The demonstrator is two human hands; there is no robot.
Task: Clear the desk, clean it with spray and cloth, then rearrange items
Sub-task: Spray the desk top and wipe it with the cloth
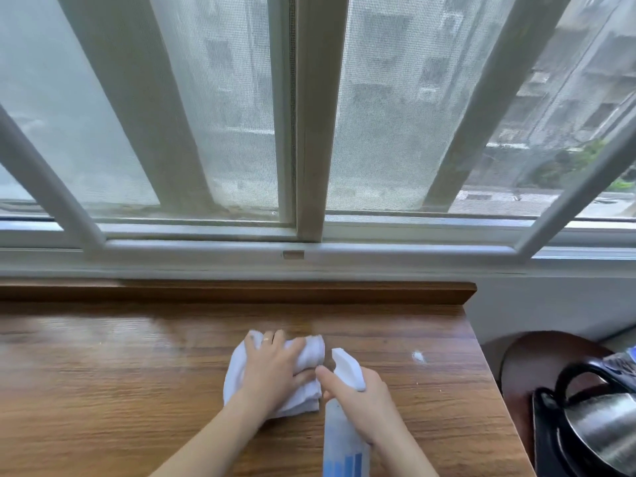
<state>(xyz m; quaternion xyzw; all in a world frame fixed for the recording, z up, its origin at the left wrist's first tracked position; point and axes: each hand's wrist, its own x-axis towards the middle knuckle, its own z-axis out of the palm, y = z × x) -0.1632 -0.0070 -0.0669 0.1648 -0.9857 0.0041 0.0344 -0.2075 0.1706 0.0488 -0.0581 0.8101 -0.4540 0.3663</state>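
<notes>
Head view: left hand [275,366] presses the cloth [237,376] flat on the desk [103,390]; right hand [358,390] grips the spray bottle [344,438], nozzle pointing away towards the window [309,132], just right of the cloth. A kettle [599,425] sits off the desk's right edge.

The left hand [272,364] lies palm-down, fingers spread, pressing on the crumpled white cloth [241,383]. Just right of that cloth, the right hand [358,397] is curled in a grip, forefinger extended forward.
</notes>
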